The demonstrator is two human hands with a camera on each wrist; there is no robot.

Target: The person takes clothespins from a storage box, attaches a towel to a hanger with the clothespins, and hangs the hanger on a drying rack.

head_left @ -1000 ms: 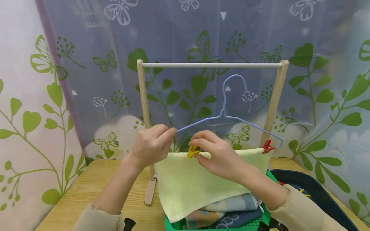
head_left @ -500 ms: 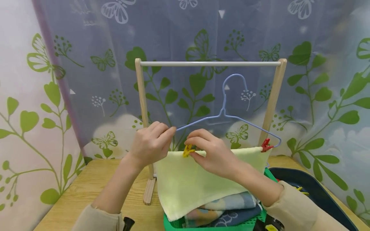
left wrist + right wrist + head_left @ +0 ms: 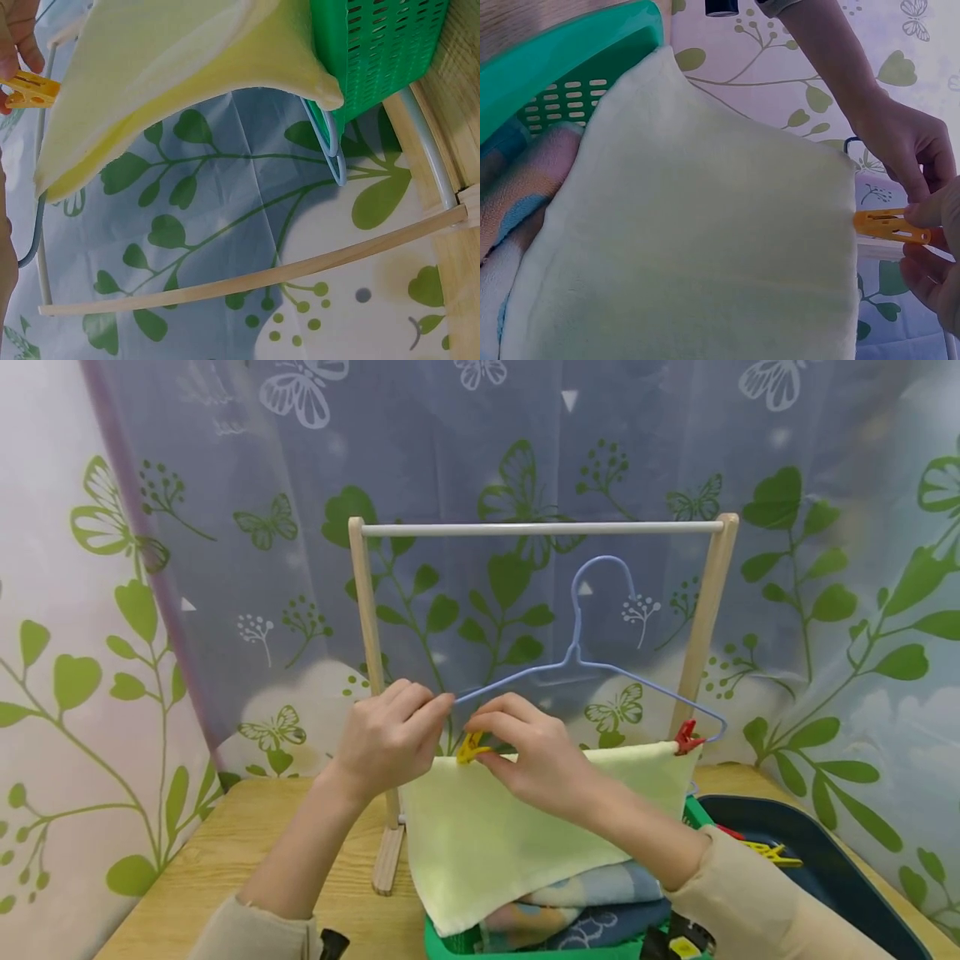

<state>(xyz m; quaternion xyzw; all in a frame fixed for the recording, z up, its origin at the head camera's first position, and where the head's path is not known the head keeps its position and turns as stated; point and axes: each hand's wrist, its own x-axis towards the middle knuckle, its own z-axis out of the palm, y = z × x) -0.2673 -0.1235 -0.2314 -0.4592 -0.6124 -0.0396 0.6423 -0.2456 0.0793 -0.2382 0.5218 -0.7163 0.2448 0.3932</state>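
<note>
A pale yellow towel (image 3: 525, 818) hangs by its top edge from a blue hanger (image 3: 573, 657). Near the hanger's right end, a red clothespin (image 3: 686, 739) clamps the towel. My left hand (image 3: 393, 735) grips the hanger's left end with curled fingers, which hide that end in the head view. Between thumb and fingers, my right hand (image 3: 536, 760) pinches a yellow clothespin (image 3: 468, 748). Its tip meets the towel's top edge, as the right wrist view shows with the clothespin's orange-looking body (image 3: 889, 225). Whether it bites the hanger's bar too, I cannot tell.
Behind stands a wooden rack with a white top rod (image 3: 540, 529). Below the towel, a green basket (image 3: 697, 812) holds folded patterned cloths (image 3: 611, 889). A dark tray (image 3: 832, 868) at the right contains yellow clothespins (image 3: 776, 853) and something red. All stand on a wooden table (image 3: 247, 827).
My right hand has slid left along the towel's top edge with the yellow clothespin, closer to my left hand. The left hand keeps its grip on the hanger.
</note>
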